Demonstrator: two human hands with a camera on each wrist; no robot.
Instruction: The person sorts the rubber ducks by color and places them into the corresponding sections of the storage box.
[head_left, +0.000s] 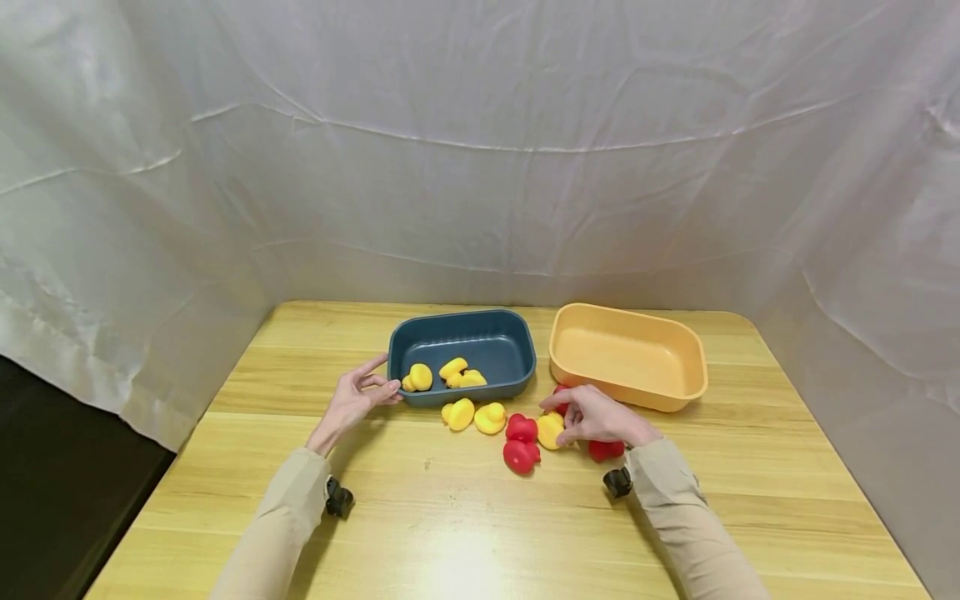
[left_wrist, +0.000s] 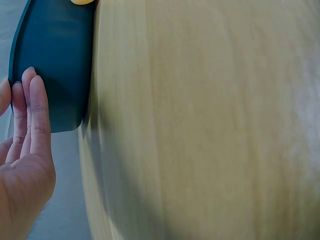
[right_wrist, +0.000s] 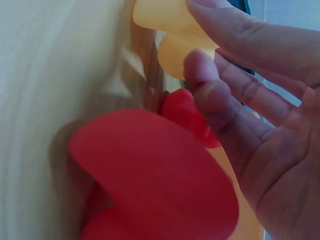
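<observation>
My left hand [head_left: 362,393] is at the left end of a dark blue bin [head_left: 517,385], thumb by the front corner rim. Its straight fingers [left_wrist: 40,112] lie along the outer wall in the left wrist view. Inside the bin are yellow rubber ducks, one [head_left: 421,377] near the left corner and others [head_left: 471,379] at the middle. My right hand [head_left: 596,415] has thumb and forefinger around a yellow rubber duck [head_left: 550,432] low over the table; its other fingers curl inward. A red rubber duck [right_wrist: 160,170] sits beneath that hand, another [head_left: 561,402] partly behind it.
Two yellow ducks [head_left: 490,418] stand in front of the blue bin. Two red ducks [head_left: 521,457] lie together left of my right hand. An orange bin [head_left: 630,357] with a bare floor stands at the back right. A grey curtain [head_left: 480,208] hangs behind the wooden table [head_left: 420,533].
</observation>
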